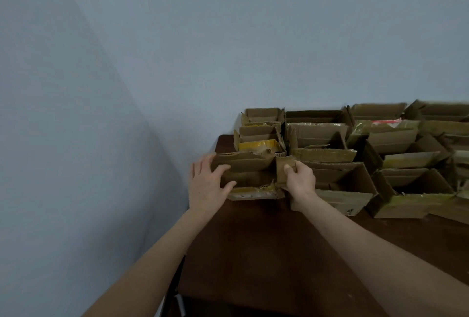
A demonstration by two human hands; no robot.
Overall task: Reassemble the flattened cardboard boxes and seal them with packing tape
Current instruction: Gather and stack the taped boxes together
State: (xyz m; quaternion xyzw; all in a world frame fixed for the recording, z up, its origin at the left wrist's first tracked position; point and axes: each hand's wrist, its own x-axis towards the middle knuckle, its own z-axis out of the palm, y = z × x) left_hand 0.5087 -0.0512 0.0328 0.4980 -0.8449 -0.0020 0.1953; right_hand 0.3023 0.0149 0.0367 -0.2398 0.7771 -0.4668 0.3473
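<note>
A small worn cardboard box (250,173) stands open-topped at the left end of the dark brown table (266,245), yellowish tape along its front bottom edge. My left hand (206,184) holds its left end, thumb over the rim and fingers round the side. My right hand (299,179) pinches the box's upright right flap (284,164) between thumb and fingers. No tape roll is in sight.
Several other open cardboard boxes (337,182) with taped flaps stand in rows behind and to the right, filling the table's far side up to the pale blue wall (228,37). The table's left edge lies just beside my left hand.
</note>
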